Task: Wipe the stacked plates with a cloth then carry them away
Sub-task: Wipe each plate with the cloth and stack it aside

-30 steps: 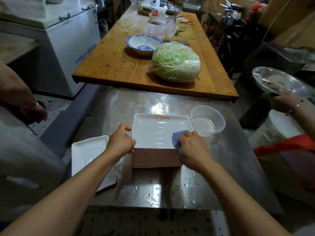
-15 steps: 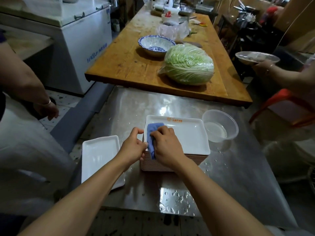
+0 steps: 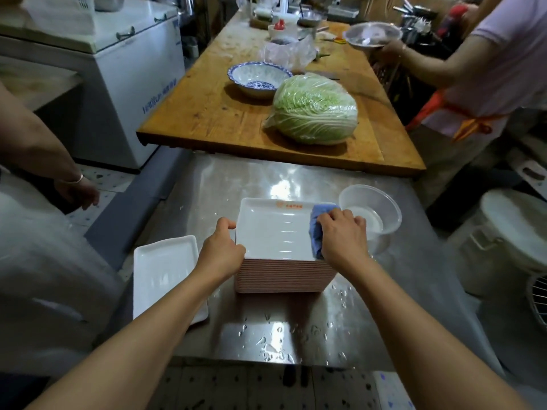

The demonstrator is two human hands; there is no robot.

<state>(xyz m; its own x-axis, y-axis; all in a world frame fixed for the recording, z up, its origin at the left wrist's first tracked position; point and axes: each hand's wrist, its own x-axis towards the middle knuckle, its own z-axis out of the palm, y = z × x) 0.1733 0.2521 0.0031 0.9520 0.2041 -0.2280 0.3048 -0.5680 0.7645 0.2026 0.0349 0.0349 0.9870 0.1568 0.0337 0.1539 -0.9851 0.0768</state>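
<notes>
I count one stack of rectangular plates (image 3: 281,275) on the steel table (image 3: 399,306), too many thin edges to number. One separate white rectangular plate (image 3: 164,279) lies flat just left of the stack, apart from it. One blue cloth (image 3: 318,229), one clear plastic bowl (image 3: 371,208) just right of the stack with some liquid in it. On the wooden table (image 3: 213,113) behind: one wrapped napa cabbage (image 3: 315,109), one blue-and-white bowl (image 3: 257,78), plus clutter at the far end I can't resolve.

Two other people are partly in frame: one arm with a bracelet (image 3: 74,180) at left, one person at right holding a metal bowl (image 3: 371,35), both cut off by the edges. White chest freezer (image 3: 130,69) at left, cropped. Orange print on the top plate's rim is unreadable.

Left hand (image 3: 222,253) grips the stack's near-left corner, thumb over the top plate's rim, fingers curled down the side and mostly hidden. Right hand (image 3: 343,238) presses the cloth onto the right side of the top plate, fingers curled around it and bunched together; the cloth sticks out ahead of and beside the knuckles, the rest hidden under the palm.
</notes>
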